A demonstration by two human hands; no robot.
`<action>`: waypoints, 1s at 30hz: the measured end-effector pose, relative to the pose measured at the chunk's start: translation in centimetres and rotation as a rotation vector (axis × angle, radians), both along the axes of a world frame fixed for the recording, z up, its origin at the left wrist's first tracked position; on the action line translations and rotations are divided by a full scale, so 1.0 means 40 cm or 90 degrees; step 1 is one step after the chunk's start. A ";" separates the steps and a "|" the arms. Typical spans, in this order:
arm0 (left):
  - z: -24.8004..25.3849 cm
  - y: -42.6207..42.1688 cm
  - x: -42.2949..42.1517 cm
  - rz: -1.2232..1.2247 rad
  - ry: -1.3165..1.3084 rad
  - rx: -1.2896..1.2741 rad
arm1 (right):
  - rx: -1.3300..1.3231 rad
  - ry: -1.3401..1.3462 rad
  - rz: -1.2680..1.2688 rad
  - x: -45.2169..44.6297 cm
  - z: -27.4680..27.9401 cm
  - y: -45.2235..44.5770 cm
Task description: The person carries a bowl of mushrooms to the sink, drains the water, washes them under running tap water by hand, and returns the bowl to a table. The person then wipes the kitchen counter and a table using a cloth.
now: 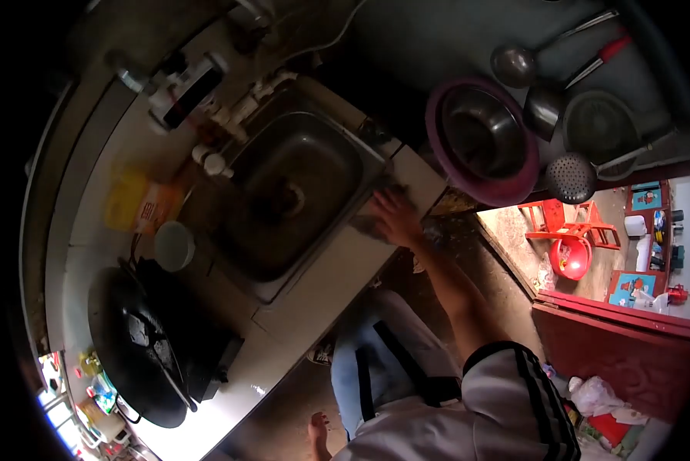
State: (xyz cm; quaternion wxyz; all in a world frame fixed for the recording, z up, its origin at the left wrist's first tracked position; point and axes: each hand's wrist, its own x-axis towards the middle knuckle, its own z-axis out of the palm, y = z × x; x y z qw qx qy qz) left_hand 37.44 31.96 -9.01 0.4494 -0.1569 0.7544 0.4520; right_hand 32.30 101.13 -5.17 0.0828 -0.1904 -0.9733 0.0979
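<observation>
My right hand (397, 220) lies palm down on the tiled counter beside the sink's near right corner. Its fingers press on a dark cloth (369, 224), which shows on both sides of the hand. The metal sink (335, 142) is set into the counter to the left of this hand, and its basin looks dark and stained. Low beside my leg hangs my left hand (319, 430), apart from the counter, its fingers loosely bent with nothing visible in them.
A black wok (122, 369) sits on the stove at left, near a white bowl (174, 246) and a yellow packet (133, 200). A purple basin (441, 165) and ladles (514, 65) hang at right. Beyond the doorway are red chairs (552, 219).
</observation>
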 end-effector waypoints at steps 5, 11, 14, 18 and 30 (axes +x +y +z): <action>-0.014 0.132 0.056 0.027 -0.086 0.017 | 0.066 0.024 -0.129 0.035 -0.023 0.245; 0.008 0.264 0.067 0.051 -0.104 0.103 | -0.029 0.121 -0.406 0.010 -0.050 0.322; 0.003 0.306 0.077 0.073 -0.028 0.197 | -0.259 0.209 -0.478 0.010 -0.091 0.337; 0.006 0.339 0.072 0.002 0.004 0.158 | 0.221 0.177 -0.263 0.007 -0.044 0.316; 0.016 0.332 -0.062 0.215 0.007 0.264 | -1.429 0.919 -0.347 -0.059 0.376 -0.096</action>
